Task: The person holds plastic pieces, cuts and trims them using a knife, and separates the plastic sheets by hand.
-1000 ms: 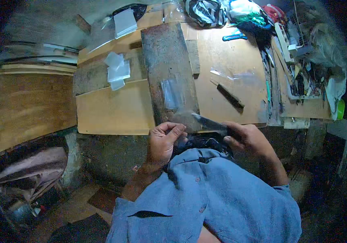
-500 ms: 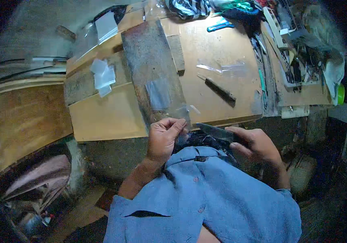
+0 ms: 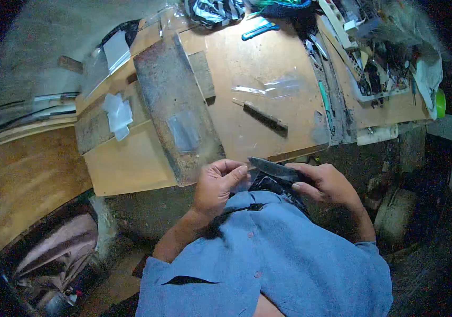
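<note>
My right hand point(image 3: 329, 182) grips the handle of a dark-bladed knife point(image 3: 272, 168), its blade pointing left. The tip of the blade lies right beside the fingertips of my left hand point(image 3: 215, 185). Thumb and forefinger of that hand are pinched on a small piece of clear plastic point(image 3: 243, 184), which is mostly hidden and hard to make out. Both hands are in front of my body at the table's near edge. Just beyond my left hand, a few clear plastic pieces point(image 3: 184, 132) lie on a worn dark board point(image 3: 165, 74).
More translucent plastic pieces point(image 3: 119, 113) lie left of the board. A thin-tipped tool with a dark handle point(image 3: 265, 119) rests on the table point(image 3: 289, 134), near clear strips point(image 3: 273, 85). Farther back is a blue utility knife point(image 3: 259, 30). A tray of tools point(image 3: 389, 95) stands right.
The knife tip and my left fingertips have come closer together. My view has shifted, so the table's contents sit farther left.
</note>
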Demonstrator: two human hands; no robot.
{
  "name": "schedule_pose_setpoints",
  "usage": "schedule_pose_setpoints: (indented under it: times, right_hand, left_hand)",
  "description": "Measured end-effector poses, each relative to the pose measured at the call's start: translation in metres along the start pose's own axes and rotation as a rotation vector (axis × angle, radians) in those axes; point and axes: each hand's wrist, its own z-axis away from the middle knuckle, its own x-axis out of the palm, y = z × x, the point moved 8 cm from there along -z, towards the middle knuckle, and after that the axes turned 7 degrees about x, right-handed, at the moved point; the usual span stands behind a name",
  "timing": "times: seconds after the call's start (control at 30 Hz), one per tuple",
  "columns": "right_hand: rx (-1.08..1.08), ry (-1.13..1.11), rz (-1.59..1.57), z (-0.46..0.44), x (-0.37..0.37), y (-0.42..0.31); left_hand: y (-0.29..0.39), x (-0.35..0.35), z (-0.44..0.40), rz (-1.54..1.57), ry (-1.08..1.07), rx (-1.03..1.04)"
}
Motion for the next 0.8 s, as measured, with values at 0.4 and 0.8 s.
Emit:
schedule_pose_setpoints:
  times: [0.4, 0.8]
  right_hand:
    - [-0.109, 0.033, 0.009, -0.011, -0.001, 0.005]
    - [-0.215, -0.119, 0.182, -0.029, 0.011, -0.03]
  left_hand:
    - [-0.009, 0.029, 0.006, -0.252, -0.155, 0.029]
    - [-0.002, 0.026, 0.022, -0.191, -0.208, 0.094]
